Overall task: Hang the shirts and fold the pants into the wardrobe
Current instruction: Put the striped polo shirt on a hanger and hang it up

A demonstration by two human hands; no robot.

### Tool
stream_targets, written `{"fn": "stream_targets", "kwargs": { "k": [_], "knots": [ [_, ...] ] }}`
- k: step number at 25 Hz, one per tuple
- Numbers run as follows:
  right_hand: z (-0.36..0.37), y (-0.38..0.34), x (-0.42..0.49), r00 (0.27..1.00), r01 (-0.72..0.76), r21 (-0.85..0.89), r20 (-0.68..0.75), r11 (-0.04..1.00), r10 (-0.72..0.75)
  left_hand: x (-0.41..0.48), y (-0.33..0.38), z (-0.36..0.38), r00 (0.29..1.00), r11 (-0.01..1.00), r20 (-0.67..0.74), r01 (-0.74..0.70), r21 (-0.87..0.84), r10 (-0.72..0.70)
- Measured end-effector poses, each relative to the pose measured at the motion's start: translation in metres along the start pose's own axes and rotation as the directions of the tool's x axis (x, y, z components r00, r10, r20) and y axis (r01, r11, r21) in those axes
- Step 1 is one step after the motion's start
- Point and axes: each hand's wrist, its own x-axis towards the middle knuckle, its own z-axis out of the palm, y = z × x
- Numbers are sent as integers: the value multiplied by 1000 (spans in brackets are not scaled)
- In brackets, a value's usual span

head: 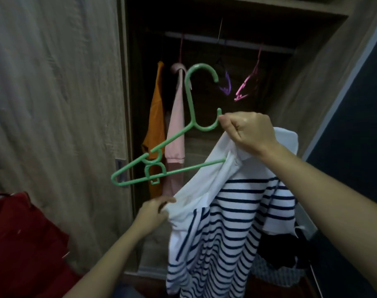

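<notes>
Two bare hands in view, working in front of an open wardrobe (204, 29). Right hand (251, 131) is closed into a fist, gripping the collar area of 1 white shirt w/ navy stripes (226, 211) together w/ the lower curl of 1 green plastic hanger (172, 147). Hanger tilts, hook up, its left shoulder end out in the open air; the right end of its bottom bar runs into the shirt's neck opening. Left hand (155, 208) is lower, fingers pinched on the white edge of the shirt's left shoulder/sleeve. Shirt hangs down from both grips, the striped body falling to the bottom of frame, in front of the wardrobe, not on the rail.

Inside the wardrobe, 1 rail (226, 43) runs across the top. Hanging from it: 2 garments at left, 1 orange (156, 125) and 1 pink (177, 130), just beside each other. To their right, empty hangers: 1 purple (225, 84), 1 pink (246, 84); maybe another dark one behind, too dim to tell.

Wardrobe door (54, 82), wood-grain, stands at left. 1 red cloth item (22, 244) lies at bottom left. At bottom right, dark clothing (277, 252) sits on a patterned fabric pile or bag; can't tell which.
</notes>
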Motion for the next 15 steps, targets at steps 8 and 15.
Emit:
{"fn": "stream_targets", "kwargs": {
  "k": [8, 15],
  "knots": [
    [25, 29, -52, 999, -37, -125, -14, 991, 35, 5, 25, -88, 914, 995, -403, 76, 61, -45],
    [27, 27, -72, 999, 22, -211, -44, 977, -32, -4, 24, -92, 789, 997, -613, 71, 36, -34]
  ]
}}
